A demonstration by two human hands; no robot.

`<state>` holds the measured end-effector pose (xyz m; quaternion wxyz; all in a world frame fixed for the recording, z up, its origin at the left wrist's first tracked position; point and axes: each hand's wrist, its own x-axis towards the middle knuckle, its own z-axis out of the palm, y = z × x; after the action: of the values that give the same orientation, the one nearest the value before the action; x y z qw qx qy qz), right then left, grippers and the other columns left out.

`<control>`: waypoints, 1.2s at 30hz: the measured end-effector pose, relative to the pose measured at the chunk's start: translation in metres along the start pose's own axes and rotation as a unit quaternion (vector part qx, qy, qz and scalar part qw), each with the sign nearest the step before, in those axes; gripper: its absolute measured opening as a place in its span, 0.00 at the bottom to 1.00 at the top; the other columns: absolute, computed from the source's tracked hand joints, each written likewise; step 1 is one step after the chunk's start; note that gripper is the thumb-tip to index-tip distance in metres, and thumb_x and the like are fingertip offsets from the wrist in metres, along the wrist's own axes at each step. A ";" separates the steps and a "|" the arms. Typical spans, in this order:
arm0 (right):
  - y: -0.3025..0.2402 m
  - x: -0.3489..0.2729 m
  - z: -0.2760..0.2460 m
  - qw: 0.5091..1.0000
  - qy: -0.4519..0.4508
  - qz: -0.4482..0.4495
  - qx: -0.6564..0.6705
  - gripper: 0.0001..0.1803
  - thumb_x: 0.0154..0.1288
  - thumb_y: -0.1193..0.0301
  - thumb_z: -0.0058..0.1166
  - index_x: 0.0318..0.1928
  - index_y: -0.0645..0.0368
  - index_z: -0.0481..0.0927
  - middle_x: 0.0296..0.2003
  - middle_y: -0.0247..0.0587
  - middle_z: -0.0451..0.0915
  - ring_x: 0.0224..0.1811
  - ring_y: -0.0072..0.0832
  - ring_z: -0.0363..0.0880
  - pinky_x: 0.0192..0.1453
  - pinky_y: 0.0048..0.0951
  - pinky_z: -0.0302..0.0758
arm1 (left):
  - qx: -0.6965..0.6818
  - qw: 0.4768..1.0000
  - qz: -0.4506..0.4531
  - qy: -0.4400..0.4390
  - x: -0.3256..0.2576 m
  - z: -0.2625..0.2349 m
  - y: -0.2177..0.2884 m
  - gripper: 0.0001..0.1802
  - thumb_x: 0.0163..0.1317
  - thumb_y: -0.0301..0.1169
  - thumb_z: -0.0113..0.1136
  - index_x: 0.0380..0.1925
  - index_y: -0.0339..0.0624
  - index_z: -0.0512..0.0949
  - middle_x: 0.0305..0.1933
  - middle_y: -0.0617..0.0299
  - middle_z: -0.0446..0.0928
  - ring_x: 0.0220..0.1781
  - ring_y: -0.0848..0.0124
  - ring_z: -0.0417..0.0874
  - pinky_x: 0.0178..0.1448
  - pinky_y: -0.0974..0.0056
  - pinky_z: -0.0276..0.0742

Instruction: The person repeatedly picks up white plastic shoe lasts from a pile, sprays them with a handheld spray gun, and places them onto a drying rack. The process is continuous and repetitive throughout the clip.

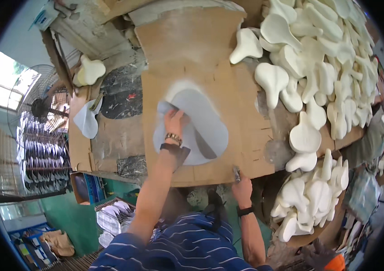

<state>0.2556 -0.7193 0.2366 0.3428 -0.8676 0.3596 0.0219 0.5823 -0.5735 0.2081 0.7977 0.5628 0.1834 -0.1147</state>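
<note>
Pale grey saddle-shaped cover pieces lie in the middle of the cardboard, overlapping, with a darker strip showing between them. My left hand is closed on the upper left edge of a cover piece, which curls up at the fingers. A watch with a metal band circles that wrist. Beside the front edge of the table, my right hand is wrapped round a small metal tool, apparently a spray gun; most of it is hidden in the fist. A whitish haze of residue borders the grey pieces at their far end.
Cream foam saddle pads are heaped along the right, with another pile lower down. One foam pad and a white cover piece lie at left. A fan and a rack of white pieces stand farther left.
</note>
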 end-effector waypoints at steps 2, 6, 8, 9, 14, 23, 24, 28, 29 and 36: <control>0.002 0.000 -0.002 1.000 0.012 0.019 -0.002 0.13 0.59 0.74 0.54 0.46 0.61 0.76 0.35 0.64 0.81 0.40 0.60 0.80 0.42 0.55 0.76 | -0.029 0.994 -0.013 -0.104 -0.007 0.023 0.005 0.35 0.60 0.29 0.65 0.65 0.42 0.59 0.44 0.51 0.79 0.44 0.59 0.83 0.50 0.51 0.82; -0.004 0.002 -0.008 0.998 -0.019 0.057 -0.011 0.13 0.59 0.74 0.53 0.45 0.61 0.77 0.34 0.64 0.81 0.39 0.60 0.80 0.42 0.56 0.76 | 0.082 0.990 0.052 -0.107 -0.004 0.014 -0.014 0.33 0.61 0.28 0.65 0.64 0.39 0.63 0.49 0.49 0.79 0.51 0.58 0.83 0.56 0.54 0.80; -0.006 0.002 -0.007 0.999 -0.020 0.047 -0.005 0.13 0.60 0.73 0.53 0.45 0.60 0.78 0.34 0.64 0.81 0.39 0.60 0.80 0.42 0.56 0.76 | 0.238 0.952 0.163 -0.100 -0.003 -0.028 -0.044 0.29 0.60 0.27 0.65 0.62 0.37 0.68 0.50 0.50 0.80 0.53 0.59 0.82 0.58 0.56 0.79; 0.000 0.001 -0.009 0.998 -0.007 0.058 -0.005 0.13 0.60 0.73 0.53 0.46 0.60 0.78 0.34 0.63 0.81 0.39 0.60 0.80 0.42 0.56 0.76 | 0.339 0.911 0.213 -0.095 -0.042 -0.013 -0.031 0.25 0.59 0.27 0.66 0.56 0.35 0.73 0.51 0.52 0.80 0.53 0.61 0.82 0.58 0.58 0.78; 0.001 0.000 -0.009 0.998 -0.010 0.059 0.007 0.18 0.59 0.72 0.55 0.51 0.59 0.80 0.34 0.63 0.82 0.40 0.60 0.81 0.44 0.55 0.76 | 0.627 0.718 0.294 -0.072 -0.099 -0.105 -0.037 0.21 0.52 0.28 0.66 0.48 0.41 0.75 0.60 0.49 0.73 0.64 0.49 0.70 0.66 0.50 0.68; 0.006 -0.008 -0.007 0.999 -0.024 0.027 0.014 0.21 0.58 0.72 0.57 0.54 0.61 0.80 0.36 0.65 0.82 0.42 0.58 0.81 0.45 0.51 0.78 | 0.629 0.725 0.266 -0.092 -0.097 -0.148 -0.058 0.19 0.49 0.31 0.67 0.42 0.43 0.73 0.66 0.47 0.67 0.68 0.48 0.65 0.70 0.48 0.62; 0.002 -0.009 -0.010 0.999 -0.021 0.029 0.006 0.21 0.58 0.72 0.57 0.54 0.61 0.80 0.36 0.65 0.82 0.42 0.59 0.81 0.45 0.51 0.78 | 0.646 0.712 0.262 -0.086 -0.095 -0.152 -0.064 0.20 0.48 0.31 0.68 0.41 0.43 0.73 0.66 0.47 0.67 0.69 0.48 0.65 0.70 0.48 0.62; 0.015 -0.018 0.007 0.999 0.028 -0.011 0.018 0.21 0.58 0.71 0.58 0.53 0.62 0.80 0.35 0.64 0.82 0.41 0.60 0.81 0.44 0.51 0.77 | 0.668 0.695 0.242 -0.105 -0.093 -0.154 -0.061 0.21 0.46 0.31 0.68 0.42 0.43 0.73 0.69 0.45 0.63 0.72 0.49 0.61 0.74 0.50 0.59; 0.030 -0.023 0.014 0.996 0.065 -0.053 0.021 0.20 0.59 0.71 0.58 0.53 0.62 0.81 0.35 0.64 0.82 0.40 0.60 0.81 0.44 0.51 0.77 | 0.673 0.692 0.226 -0.132 -0.094 -0.147 -0.056 0.22 0.45 0.31 0.68 0.42 0.43 0.73 0.70 0.45 0.63 0.73 0.49 0.60 0.75 0.50 0.58; -0.046 -0.141 -0.081 0.989 0.060 -0.105 0.085 0.23 0.62 0.73 0.58 0.59 0.65 0.77 0.29 0.54 0.81 0.31 0.36 0.81 0.38 0.35 0.76 | 0.694 0.677 0.135 -0.204 -0.083 -0.151 -0.050 0.25 0.43 0.30 0.70 0.45 0.43 0.75 0.73 0.45 0.60 0.76 0.51 0.56 0.78 0.54 0.55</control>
<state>0.1638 -0.6592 0.3654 0.3935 -0.8678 0.2873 -0.0974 0.4627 -0.4503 0.1557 0.2026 0.9361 -0.1941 -0.2119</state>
